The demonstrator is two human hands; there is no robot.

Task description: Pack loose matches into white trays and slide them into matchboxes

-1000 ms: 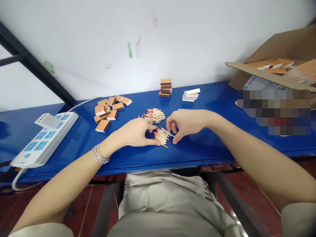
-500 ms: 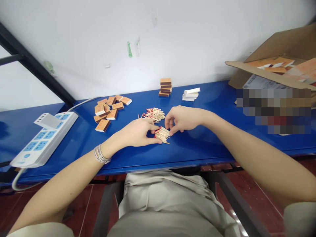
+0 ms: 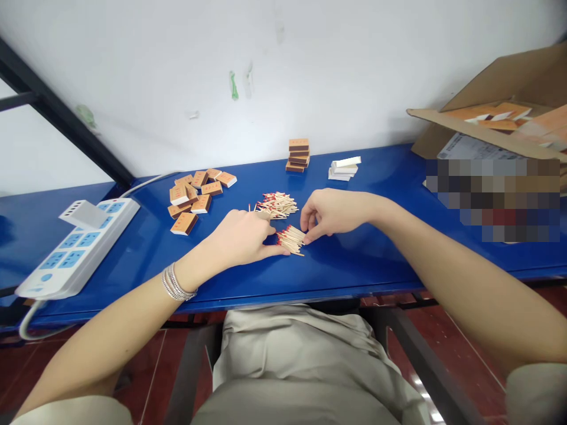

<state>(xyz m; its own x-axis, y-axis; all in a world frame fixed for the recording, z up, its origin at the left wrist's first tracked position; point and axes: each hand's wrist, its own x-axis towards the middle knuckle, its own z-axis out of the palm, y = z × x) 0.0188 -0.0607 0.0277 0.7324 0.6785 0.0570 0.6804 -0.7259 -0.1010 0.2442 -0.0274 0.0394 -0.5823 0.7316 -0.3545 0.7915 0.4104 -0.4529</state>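
Note:
A small pile of red-headed matches (image 3: 291, 241) lies on the blue table between my two hands. My left hand (image 3: 245, 236) is at the pile's left side, its thumb stretched along the lower red heads and its index finger bent above, apart from the thumb. On the other side, my right hand (image 3: 330, 213) has its thumb tip at the bare stick ends, with the other fingers curled above it and a gap between. Just behind, a larger heap of loose matches (image 3: 279, 204) lies criss-crossed, its left end near my left fingers.
Scattered orange matchboxes (image 3: 201, 203) lie at the left, beside a white power strip (image 3: 88, 248). Toward the wall stand a stack of matchboxes (image 3: 298, 156) and some white matchbox trays (image 3: 344, 169). At the right sits an open cardboard box (image 3: 469, 127) with more matchboxes inside.
My left index finger has lifted back from the upper edge of the small pile, widening its gap from the thumb. The right fingers have shifted slightly; the pile stays in place.

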